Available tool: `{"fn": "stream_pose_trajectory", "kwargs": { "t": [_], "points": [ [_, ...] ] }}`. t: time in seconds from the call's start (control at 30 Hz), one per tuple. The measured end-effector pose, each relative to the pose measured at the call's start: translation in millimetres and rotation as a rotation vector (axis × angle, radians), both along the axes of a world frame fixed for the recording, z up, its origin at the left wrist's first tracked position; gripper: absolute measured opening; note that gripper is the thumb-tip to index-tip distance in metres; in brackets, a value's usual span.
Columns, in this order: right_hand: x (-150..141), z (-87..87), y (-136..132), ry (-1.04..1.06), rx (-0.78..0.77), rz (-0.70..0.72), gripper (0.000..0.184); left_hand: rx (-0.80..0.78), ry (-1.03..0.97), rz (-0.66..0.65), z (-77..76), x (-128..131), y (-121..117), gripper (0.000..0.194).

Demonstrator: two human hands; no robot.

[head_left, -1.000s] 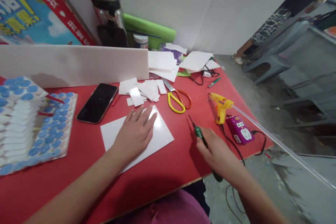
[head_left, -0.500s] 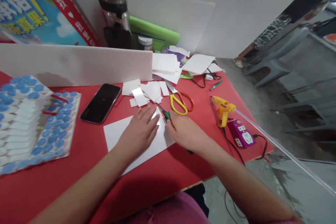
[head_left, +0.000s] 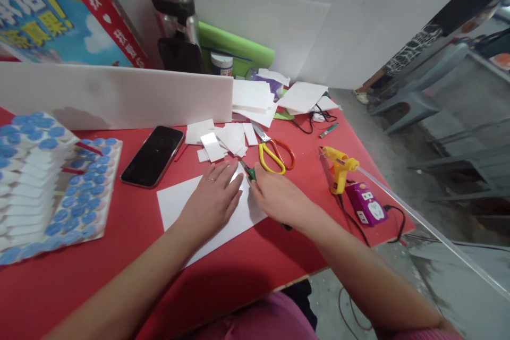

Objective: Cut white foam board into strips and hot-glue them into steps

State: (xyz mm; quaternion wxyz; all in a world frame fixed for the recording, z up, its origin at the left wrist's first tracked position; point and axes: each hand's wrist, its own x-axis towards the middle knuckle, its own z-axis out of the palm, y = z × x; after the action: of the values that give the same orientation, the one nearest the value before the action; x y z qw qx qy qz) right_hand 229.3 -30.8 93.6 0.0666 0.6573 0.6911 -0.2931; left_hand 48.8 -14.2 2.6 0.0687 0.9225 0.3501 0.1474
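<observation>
My left hand [head_left: 212, 201] lies flat, fingers spread, on a white sheet [head_left: 179, 204] on the red table [head_left: 247, 260]. Beside it my right hand [head_left: 281, 201] is closed round a green-handled cutter [head_left: 250, 171], whose tip rests at the sheet's far right corner, close to my left fingertips. A cord runs back from under my right wrist.
Yellow-and-red scissors [head_left: 273, 154], small white cut pieces [head_left: 223, 139] and a black phone [head_left: 153, 156] lie just beyond. A yellow glue gun [head_left: 338, 166] and purple socket [head_left: 365, 202] sit right. A blue-dotted foam model [head_left: 48, 180] stands left, a long white board [head_left: 115, 96] behind.
My right hand carried the green cutter from the table's right side leftward to the sheet's corner next to my left hand. The left hand stayed on the sheet.
</observation>
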Motion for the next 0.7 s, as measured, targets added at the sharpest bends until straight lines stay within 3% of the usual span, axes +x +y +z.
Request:
{"fn": "stream_pose_trajectory", "kwargs": {
  "t": [0.13,0.27,0.5,0.7],
  "points": [
    [-10.0,4.3,3.0,-0.128,-0.029,0.09,0.057,-0.021,0.006,0.002,1.9,-0.1,-0.2,0.041],
    [-22.7,13.8,9.0,-0.217,-0.09,0.118,0.066,-0.044,-0.011,0.006,1.3,-0.3,-1.0,0.044],
    [-19.6,15.2,14.7,-0.228,-0.072,0.187,0.044,-0.005,-0.022,0.003,-2.2,0.9,-0.2,0.042],
    [-15.8,17.5,9.6,-0.24,-0.07,0.205,0.039,0.026,0.014,0.002,-2.0,0.9,0.1,0.043]
  ]
}}
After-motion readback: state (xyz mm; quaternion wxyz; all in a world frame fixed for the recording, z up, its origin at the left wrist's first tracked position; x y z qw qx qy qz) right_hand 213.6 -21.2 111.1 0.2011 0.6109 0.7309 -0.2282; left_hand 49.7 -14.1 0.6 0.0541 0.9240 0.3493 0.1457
